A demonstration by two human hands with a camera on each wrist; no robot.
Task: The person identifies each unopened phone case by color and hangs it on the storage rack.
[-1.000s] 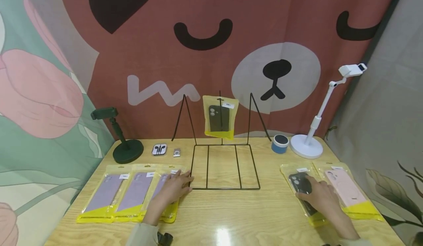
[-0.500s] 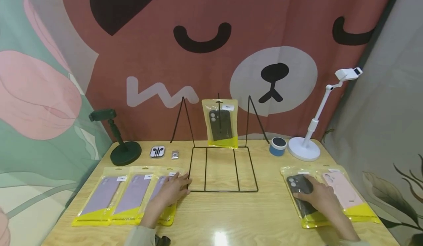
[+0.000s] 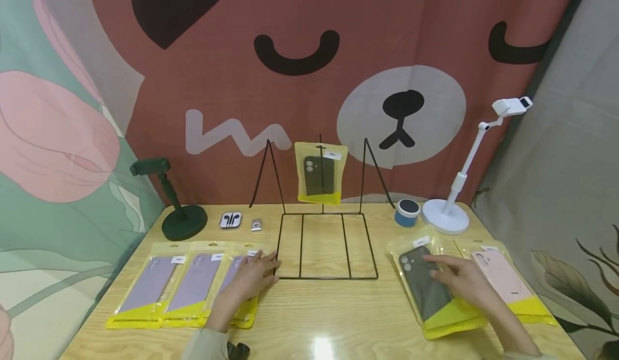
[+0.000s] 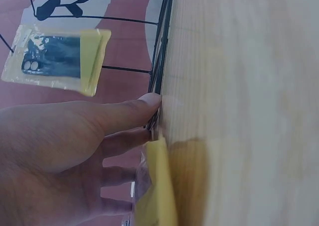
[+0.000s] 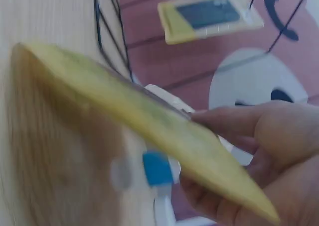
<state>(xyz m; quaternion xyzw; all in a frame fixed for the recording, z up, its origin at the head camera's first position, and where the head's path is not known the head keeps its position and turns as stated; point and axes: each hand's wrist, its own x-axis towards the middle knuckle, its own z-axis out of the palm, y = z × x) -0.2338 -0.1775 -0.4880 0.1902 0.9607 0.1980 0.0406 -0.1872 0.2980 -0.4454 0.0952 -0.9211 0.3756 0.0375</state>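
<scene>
My right hand [image 3: 461, 279] pinches a clear-and-yellow packaged dark phone case [image 3: 423, 282] by its right side. The package is tilted and raised off the table in the right wrist view, its yellow end [image 5: 144, 121] towards the camera. My left hand [image 3: 251, 276] rests at the left front corner of the black wire rack [image 3: 329, 278]. Its thumb and index finger touch the wire in the left wrist view, and the other fingertips are hidden behind a package. Under that hand lies a packaged purple phone case [image 3: 233, 268]. Another packaged dark phone case [image 3: 320, 174] hangs on the rack's middle prong.
Two more packaged purple cases [image 3: 150, 282] lie at left, a pink one [image 3: 500, 276] at right. Behind stand a dark green stand [image 3: 184, 223], an earphone box [image 3: 230, 220], a small silver clip device [image 3: 256, 224], a blue jar [image 3: 407, 213] and a white stand [image 3: 446, 217].
My right hand has raised the dark phone case package off the table and shifted it left, tilting it. My left hand stays at the rack's corner. The hanging package swings slightly.
</scene>
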